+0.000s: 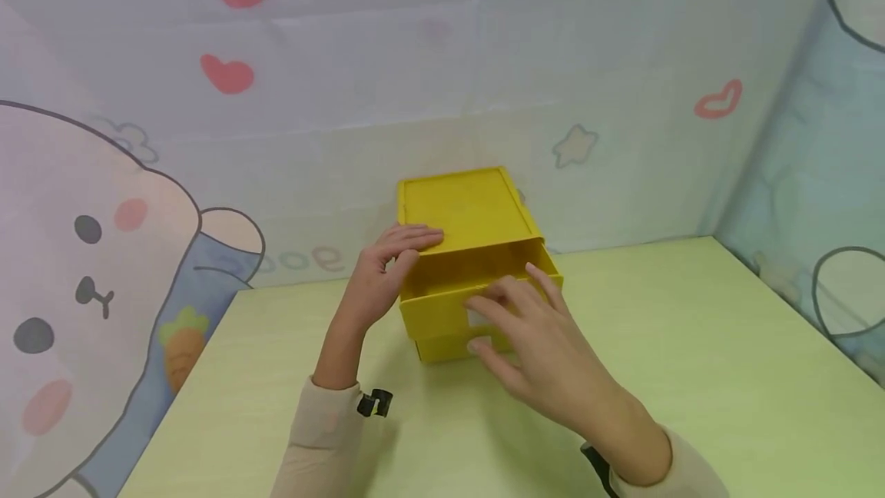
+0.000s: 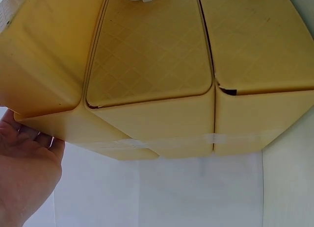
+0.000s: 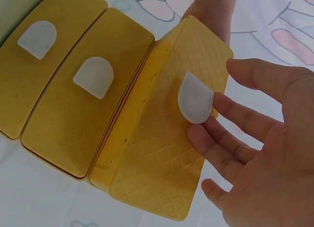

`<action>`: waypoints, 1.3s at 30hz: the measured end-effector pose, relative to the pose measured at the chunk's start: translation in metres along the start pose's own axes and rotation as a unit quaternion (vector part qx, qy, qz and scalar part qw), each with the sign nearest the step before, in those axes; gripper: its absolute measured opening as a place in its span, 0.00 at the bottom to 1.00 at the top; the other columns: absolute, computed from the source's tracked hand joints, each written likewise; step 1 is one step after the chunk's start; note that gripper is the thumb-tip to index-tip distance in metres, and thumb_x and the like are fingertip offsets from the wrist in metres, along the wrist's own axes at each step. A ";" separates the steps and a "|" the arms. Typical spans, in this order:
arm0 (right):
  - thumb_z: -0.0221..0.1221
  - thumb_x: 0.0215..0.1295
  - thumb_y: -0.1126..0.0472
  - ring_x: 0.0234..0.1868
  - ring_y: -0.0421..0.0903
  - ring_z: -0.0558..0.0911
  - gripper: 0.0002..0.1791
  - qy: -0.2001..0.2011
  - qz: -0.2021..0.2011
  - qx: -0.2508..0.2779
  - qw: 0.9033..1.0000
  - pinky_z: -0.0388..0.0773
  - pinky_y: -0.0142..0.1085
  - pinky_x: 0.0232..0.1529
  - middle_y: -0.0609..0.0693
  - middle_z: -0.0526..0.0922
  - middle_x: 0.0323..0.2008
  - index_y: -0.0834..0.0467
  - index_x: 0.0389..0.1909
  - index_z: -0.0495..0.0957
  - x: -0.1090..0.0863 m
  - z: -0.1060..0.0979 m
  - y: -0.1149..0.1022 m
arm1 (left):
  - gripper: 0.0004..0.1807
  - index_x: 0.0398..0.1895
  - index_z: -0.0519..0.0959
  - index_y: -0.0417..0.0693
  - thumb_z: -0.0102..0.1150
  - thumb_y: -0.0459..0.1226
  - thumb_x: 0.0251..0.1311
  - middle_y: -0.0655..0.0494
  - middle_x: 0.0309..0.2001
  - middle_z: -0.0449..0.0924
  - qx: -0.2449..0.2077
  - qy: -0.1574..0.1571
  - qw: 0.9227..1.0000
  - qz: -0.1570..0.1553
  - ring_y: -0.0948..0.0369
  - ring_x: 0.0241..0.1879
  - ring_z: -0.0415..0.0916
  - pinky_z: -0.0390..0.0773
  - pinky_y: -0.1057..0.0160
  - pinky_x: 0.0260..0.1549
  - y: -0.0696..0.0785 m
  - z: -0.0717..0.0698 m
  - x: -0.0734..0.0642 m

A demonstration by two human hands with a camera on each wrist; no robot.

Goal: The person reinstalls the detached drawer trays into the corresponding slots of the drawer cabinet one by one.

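Observation:
A yellow three-drawer box (image 1: 463, 210) stands on the table, its top drawer (image 1: 432, 317) pulled partly out so that some of the inside shows. My left hand (image 1: 376, 279) rests on the box's top at the front left corner, fingers laid over the edge. In front of the drawer is my right hand (image 1: 546, 352), fingers loosely bent and thumb apart from them. The right wrist view has its fingertips right at the white rounded handle (image 3: 196, 102) of that drawer. Below, the middle drawer (image 3: 98, 119) and bottom drawer (image 3: 44, 80) are closed, each with a white handle.
The pale yellow-green table (image 1: 691, 360) spreads to both sides of the box. Behind it hangs a printed cloth backdrop (image 1: 387, 68) with hearts and a large cartoon animal at left. Another printed panel (image 1: 830, 175) borders the right edge.

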State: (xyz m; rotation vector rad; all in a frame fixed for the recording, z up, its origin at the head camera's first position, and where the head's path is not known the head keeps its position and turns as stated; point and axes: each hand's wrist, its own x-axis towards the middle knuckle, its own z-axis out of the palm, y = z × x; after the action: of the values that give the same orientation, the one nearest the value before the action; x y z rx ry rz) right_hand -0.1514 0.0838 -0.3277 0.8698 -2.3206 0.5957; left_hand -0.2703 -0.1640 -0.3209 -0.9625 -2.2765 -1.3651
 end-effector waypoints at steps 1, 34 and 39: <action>0.74 0.65 0.55 0.56 0.49 0.80 0.22 -0.003 0.002 0.001 1.000 0.52 0.58 0.82 0.48 0.81 0.50 0.55 0.58 0.85 0.000 0.000 0.000 | 0.19 0.61 0.87 0.47 0.47 0.35 0.81 0.53 0.64 0.84 0.001 0.000 1.000 0.000 0.55 0.73 0.70 0.51 0.53 0.83 0.000 0.000 0.000; 0.70 0.71 0.50 0.78 0.59 0.67 0.39 -0.078 0.021 0.007 0.997 0.49 0.64 0.82 0.60 0.66 0.78 0.58 0.78 0.69 -0.004 0.012 0.017 | 0.18 0.61 0.87 0.46 0.49 0.34 0.80 0.53 0.64 0.84 -0.004 -0.007 1.000 -0.018 0.56 0.75 0.68 0.56 0.48 0.81 0.004 -0.001 -0.002; 0.70 0.71 0.50 0.81 0.58 0.63 0.40 -0.089 0.037 0.016 0.995 0.45 0.63 0.83 0.59 0.61 0.81 0.57 0.79 0.68 -0.005 0.016 0.022 | 0.18 0.62 0.87 0.47 0.49 0.35 0.81 0.54 0.64 0.84 0.000 -0.010 1.000 -0.017 0.57 0.75 0.68 0.56 0.49 0.81 0.004 0.000 -0.001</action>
State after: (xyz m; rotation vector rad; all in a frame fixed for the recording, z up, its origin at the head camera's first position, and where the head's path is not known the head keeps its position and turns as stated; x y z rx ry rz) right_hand -0.1697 0.0918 -0.3466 0.8873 -2.5185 0.6095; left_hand -0.2672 -0.1636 -0.3188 -0.9454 -2.3173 -1.3748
